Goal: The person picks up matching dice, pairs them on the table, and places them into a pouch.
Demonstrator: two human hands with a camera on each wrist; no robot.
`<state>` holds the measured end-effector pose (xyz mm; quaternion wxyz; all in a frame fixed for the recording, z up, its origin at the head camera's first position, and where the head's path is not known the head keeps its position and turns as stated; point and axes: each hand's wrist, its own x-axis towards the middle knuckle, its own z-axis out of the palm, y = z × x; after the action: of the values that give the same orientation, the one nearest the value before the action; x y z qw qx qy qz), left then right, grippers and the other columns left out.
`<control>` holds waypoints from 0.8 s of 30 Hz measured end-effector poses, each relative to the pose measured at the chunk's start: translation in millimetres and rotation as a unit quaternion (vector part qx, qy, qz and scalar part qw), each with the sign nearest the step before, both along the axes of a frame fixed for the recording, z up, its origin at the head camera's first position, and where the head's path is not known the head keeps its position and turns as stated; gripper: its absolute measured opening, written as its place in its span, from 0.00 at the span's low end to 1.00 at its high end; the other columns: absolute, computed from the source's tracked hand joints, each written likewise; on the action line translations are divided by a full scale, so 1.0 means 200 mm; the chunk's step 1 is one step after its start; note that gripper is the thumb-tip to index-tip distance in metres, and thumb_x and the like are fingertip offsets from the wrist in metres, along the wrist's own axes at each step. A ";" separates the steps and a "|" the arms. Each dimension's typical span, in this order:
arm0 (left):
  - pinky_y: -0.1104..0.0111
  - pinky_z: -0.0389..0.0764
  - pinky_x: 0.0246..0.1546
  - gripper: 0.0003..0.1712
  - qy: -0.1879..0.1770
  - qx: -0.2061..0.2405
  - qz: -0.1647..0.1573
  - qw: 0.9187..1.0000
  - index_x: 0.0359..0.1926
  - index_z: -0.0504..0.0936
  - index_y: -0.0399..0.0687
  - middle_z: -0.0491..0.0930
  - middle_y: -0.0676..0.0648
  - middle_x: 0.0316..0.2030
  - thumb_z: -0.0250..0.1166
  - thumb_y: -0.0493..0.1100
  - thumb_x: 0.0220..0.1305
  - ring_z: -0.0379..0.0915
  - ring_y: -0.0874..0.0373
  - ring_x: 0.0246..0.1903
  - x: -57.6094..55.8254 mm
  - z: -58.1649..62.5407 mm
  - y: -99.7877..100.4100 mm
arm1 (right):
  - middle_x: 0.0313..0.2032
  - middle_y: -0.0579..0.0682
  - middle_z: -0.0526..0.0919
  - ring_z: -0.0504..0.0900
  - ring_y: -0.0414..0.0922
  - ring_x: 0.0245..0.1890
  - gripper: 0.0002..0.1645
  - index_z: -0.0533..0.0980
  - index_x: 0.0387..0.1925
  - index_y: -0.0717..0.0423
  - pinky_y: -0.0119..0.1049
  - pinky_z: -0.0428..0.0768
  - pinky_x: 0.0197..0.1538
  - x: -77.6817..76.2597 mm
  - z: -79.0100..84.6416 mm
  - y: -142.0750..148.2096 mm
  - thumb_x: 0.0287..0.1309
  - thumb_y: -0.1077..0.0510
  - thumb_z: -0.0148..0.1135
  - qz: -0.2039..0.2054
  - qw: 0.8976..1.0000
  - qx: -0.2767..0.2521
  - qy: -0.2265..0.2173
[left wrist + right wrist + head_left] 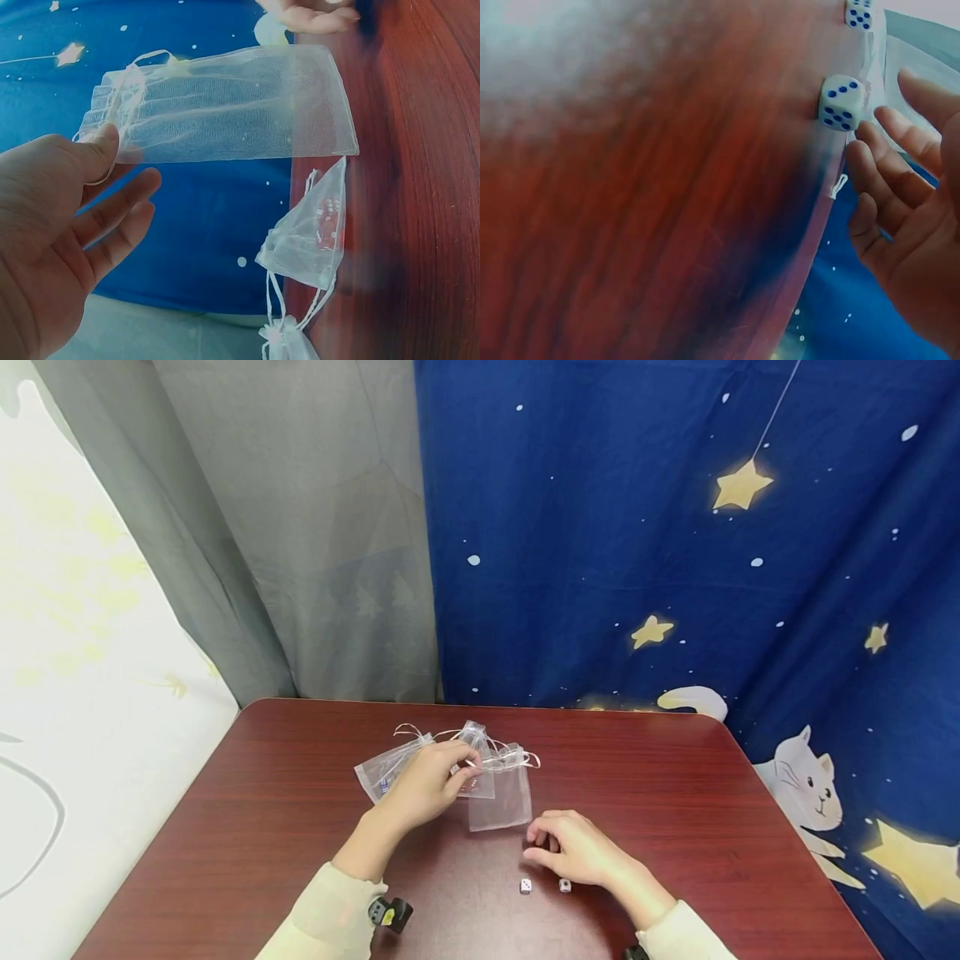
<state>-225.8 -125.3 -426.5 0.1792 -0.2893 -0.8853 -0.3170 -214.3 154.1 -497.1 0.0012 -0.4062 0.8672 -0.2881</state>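
Note:
A sheer white drawstring pouch [225, 105] hangs by its gathered top from my left hand [426, 781], pinched between thumb and forefinger. The other left fingers are loosely bent. Nothing shows inside that pouch. Two more sheer pouches lie beside it: one [300, 244] with red dice inside, another [371, 770] with something blue in it, partly covered by my left hand. My right hand [581, 847] hovers over the table with loosely curved fingers and holds nothing. Nearest to it are two white dice with dark pips, a left die [525, 887] and a right die [565, 886].
The reddish-brown wooden table [675, 777] has rounded far corners. Behind it hang a grey curtain [315, 527] and a blue star-patterned curtain [585, 527]. White drawstring loops [408, 729] from the pouches spread across the table near the left hand.

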 end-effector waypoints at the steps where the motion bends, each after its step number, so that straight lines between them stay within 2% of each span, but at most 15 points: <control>1: 0.64 0.79 0.39 0.06 0.000 0.000 0.000 1.000 0.35 0.83 0.53 0.82 0.58 0.34 0.69 0.36 0.65 0.75 0.64 0.33 0.00 0.00 0.00 | 0.27 0.35 0.79 0.75 0.29 0.23 0.10 0.82 0.34 0.50 0.22 0.74 0.30 0.01 0.00 0.00 0.57 0.51 0.75 0.007 1.000 0.006 -0.005; 5: 0.65 0.79 0.38 0.05 -0.004 -0.003 0.002 1.000 0.35 0.84 0.53 0.82 0.58 0.34 0.69 0.36 0.65 0.75 0.65 0.32 0.01 0.00 0.00 | 0.29 0.38 0.80 0.76 0.32 0.25 0.18 0.83 0.36 0.50 0.23 0.74 0.32 0.03 0.01 -0.01 0.52 0.43 0.78 0.023 0.999 0.035 -0.026; 9: 0.66 0.79 0.38 0.04 -0.005 -0.004 -0.001 1.000 0.36 0.84 0.51 0.82 0.59 0.33 0.69 0.37 0.65 0.75 0.66 0.31 0.01 0.00 0.00 | 0.31 0.35 0.80 0.74 0.31 0.27 0.23 0.83 0.36 0.48 0.24 0.74 0.33 0.04 0.02 -0.02 0.46 0.38 0.80 0.020 0.997 0.060 -0.044; 13: 0.65 0.80 0.38 0.04 -0.004 -0.002 -0.003 1.000 0.36 0.84 0.52 0.82 0.59 0.33 0.69 0.36 0.65 0.75 0.66 0.31 0.02 0.00 0.00 | 0.32 0.33 0.80 0.74 0.30 0.27 0.20 0.84 0.34 0.46 0.24 0.74 0.33 0.06 0.03 -0.02 0.45 0.41 0.81 0.023 0.996 0.075 -0.045; 17: 0.66 0.80 0.38 0.05 -0.006 0.002 -0.004 1.000 0.35 0.84 0.53 0.81 0.60 0.32 0.69 0.36 0.65 0.74 0.68 0.30 0.02 0.00 0.00 | 0.31 0.32 0.79 0.74 0.29 0.27 0.12 0.84 0.31 0.45 0.22 0.73 0.32 0.07 0.03 -0.02 0.47 0.48 0.80 0.033 0.995 0.084 -0.039; 24: 0.65 0.80 0.38 0.05 -0.003 -0.002 -0.005 1.000 0.35 0.84 0.52 0.82 0.59 0.33 0.70 0.37 0.64 0.74 0.67 0.31 0.01 -0.01 0.00 | 0.29 0.33 0.78 0.73 0.28 0.25 0.07 0.84 0.29 0.43 0.21 0.72 0.31 0.07 0.03 -0.02 0.51 0.52 0.78 0.042 0.996 0.074 -0.026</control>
<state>-223.4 -125.2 -429.0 0.1746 -0.2928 -0.8851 -0.3170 -200.7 149.6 -491.8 0.0656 -0.4335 0.8681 -0.2329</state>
